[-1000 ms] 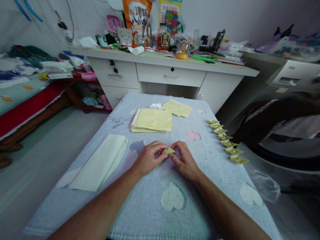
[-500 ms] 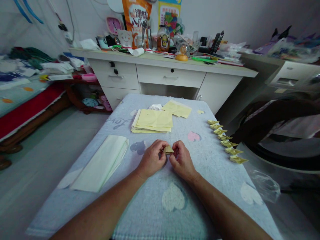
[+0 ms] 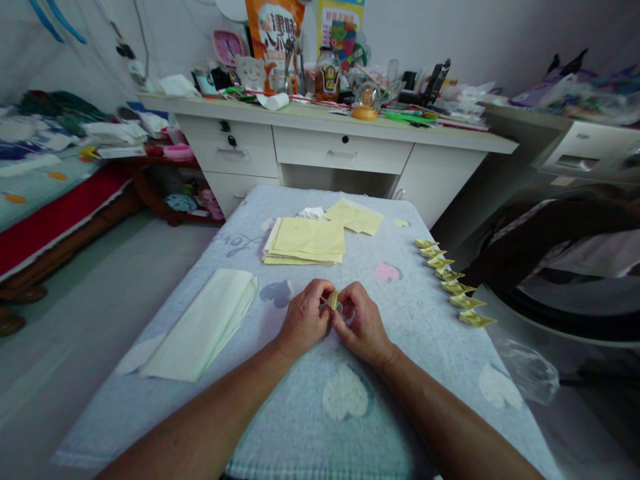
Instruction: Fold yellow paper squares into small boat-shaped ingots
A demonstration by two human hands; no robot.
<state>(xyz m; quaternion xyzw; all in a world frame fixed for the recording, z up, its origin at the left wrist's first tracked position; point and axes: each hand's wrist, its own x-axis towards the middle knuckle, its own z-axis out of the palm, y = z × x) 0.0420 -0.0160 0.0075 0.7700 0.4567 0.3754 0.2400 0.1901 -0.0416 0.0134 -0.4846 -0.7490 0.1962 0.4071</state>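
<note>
Between my two hands, over the middle of the cloth-covered table, is a small folded yellow paper [image 3: 333, 299]. The fingertips of my left hand [image 3: 306, 315] pinch its left side. My right hand [image 3: 364, 323] grips it from the right, thumb and fingers closed. Part of the paper is hidden by the fingers. Beyond the hands lie a stack of yellow paper sheets [image 3: 310, 239] and a looser yellow sheet [image 3: 356, 217]. Several small folded yellow paper boats [image 3: 456, 287] form a row along the table's right edge.
A folded pale green-white cloth or paper [image 3: 203, 327] lies on the table [image 3: 345, 433] at the left. A crumpled white tissue [image 3: 312, 213] sits behind the stack. Past the table stands a cluttered white desk [image 3: 345, 150]; a washing machine [image 3: 590, 160] is at the right.
The small folded paper has turned between my fingers and now looks narrower and more upright. My right fingers have moved slightly left, closer to my left hand.
</note>
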